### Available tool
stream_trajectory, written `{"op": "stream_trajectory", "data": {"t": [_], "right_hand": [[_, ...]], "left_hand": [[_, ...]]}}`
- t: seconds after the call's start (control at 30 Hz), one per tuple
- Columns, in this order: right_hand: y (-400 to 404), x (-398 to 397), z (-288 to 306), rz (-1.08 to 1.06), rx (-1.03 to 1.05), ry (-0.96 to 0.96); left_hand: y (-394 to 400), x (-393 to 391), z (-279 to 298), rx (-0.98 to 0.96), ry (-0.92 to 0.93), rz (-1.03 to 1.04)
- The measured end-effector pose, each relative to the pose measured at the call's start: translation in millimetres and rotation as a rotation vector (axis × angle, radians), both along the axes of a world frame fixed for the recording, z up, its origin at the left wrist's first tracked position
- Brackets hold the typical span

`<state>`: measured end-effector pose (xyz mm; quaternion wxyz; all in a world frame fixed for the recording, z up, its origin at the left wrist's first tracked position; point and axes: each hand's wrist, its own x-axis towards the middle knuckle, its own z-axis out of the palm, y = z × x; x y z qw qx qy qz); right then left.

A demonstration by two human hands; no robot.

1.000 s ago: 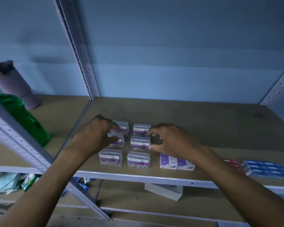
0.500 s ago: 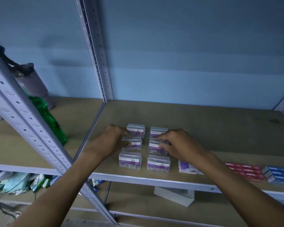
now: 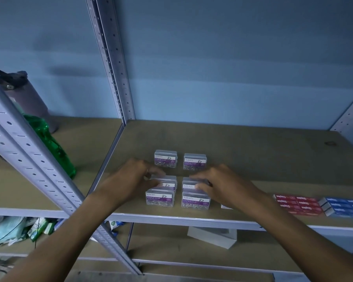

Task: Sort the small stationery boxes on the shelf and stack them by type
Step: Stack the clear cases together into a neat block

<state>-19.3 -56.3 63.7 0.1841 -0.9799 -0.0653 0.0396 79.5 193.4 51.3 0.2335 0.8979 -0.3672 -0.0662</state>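
Clear plastic paper clip boxes (image 3: pixel 160 198) sit in two columns on the brown shelf board (image 3: pixel 243 151). The left hand (image 3: pixel 130 180) pinches the middle box of its column (image 3: pixel 165 183), thumb in front and fingers behind; the right hand (image 3: pixel 222 186) clamps the neighbouring middle box (image 3: pixel 190 185) likewise. Beyond the fingertips stand two more boxes, apart. Outside the right wrist lie red staple boxes (image 3: pixel 298 204) and blue staple boxes (image 3: pixel 344 207). Outside the left forearm a perforated grey upright (image 3: pixel 29 159) crosses, with a green bottle (image 3: pixel 49 143) behind it. Blue wall backs everything.

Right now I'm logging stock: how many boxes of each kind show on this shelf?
Clear paper clip boxes: 6
Red staples boxes: cannot count, packed together
Blue staples boxes: cannot count, cut off at the edge
Total countable: 6
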Motion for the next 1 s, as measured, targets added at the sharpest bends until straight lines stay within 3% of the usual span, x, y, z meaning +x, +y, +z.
{"op": "stream_trajectory", "data": {"t": [0.43, 1.0], "right_hand": [[3, -5, 1, -0.013, -0.017, 0.139], [3, 0, -12, 0.026, 0.034, 0.074]], "left_hand": [[3, 2, -4, 0.055, 0.14, -0.004], [-9, -4, -7, 0.063, 0.041, -0.009]]}}
